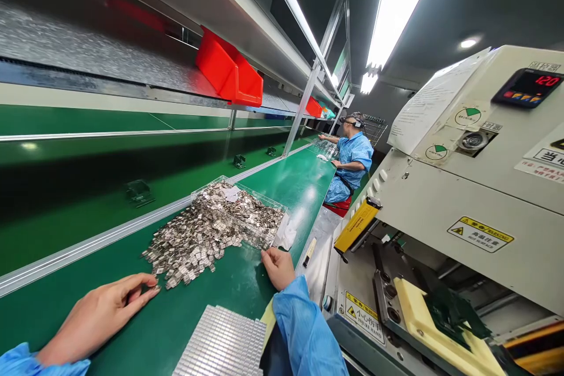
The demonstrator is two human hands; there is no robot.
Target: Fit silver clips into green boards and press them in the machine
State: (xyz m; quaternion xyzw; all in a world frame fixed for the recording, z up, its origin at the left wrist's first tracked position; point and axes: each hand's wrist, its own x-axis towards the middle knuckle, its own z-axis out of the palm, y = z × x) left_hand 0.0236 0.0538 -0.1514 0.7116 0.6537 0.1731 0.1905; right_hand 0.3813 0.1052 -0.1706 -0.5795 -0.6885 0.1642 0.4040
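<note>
A big heap of small shiny metal parts spills out of a clear plastic tray onto the green bench. My left hand lies at the near left edge of the heap, its fingertips pinched together by the loose parts; what they hold is too small to see. My right hand rests at the tray's near right corner with its fingers curled under. In front of me a flat block of neatly packed metal parts sits between my blue sleeves.
A white machine with a red "120" display and yellow warning labels stands right of the bench. A green conveyor belt runs along the left under a shelf with red bins. A person in blue sits further down.
</note>
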